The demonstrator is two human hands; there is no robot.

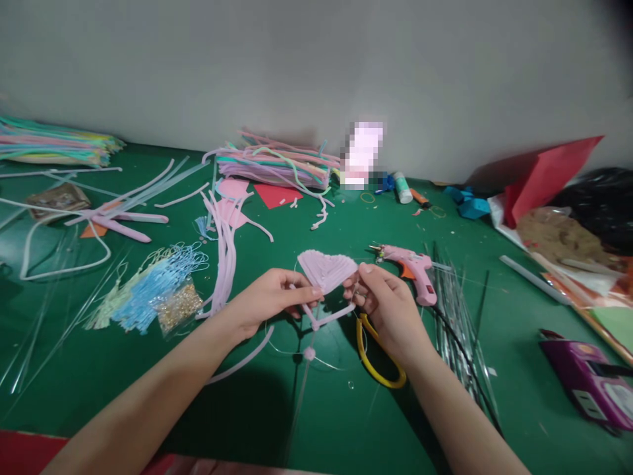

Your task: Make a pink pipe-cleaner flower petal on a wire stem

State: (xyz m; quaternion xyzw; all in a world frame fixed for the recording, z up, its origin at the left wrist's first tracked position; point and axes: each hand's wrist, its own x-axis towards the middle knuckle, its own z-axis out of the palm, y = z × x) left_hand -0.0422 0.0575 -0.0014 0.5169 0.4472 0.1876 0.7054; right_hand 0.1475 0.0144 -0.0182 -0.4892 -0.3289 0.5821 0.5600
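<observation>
Between both hands, just above the green table (346,422), is a pink heart-shaped pipe-cleaner piece (326,269). My left hand (267,298) pinches its left lower edge. On the right edge my right hand (386,305) is closed with thumb and fingers. A pink pipe-cleaner stem (330,318) and a thin clear wire with a small pink bead (309,353) hang below the heart. Yellow-handled scissors (376,366) lie under my right wrist. A pink glue gun (413,267) lies just behind my right hand.
Stacks of pastel pipe cleaners (277,165) sit at the back, with another stack (54,142) at far left. Blue tassels (153,284) and a bag of gold beads (179,307) lie left. Thin metal rods (455,316), a red paper sheet (548,175) and a purple device (588,382) lie right.
</observation>
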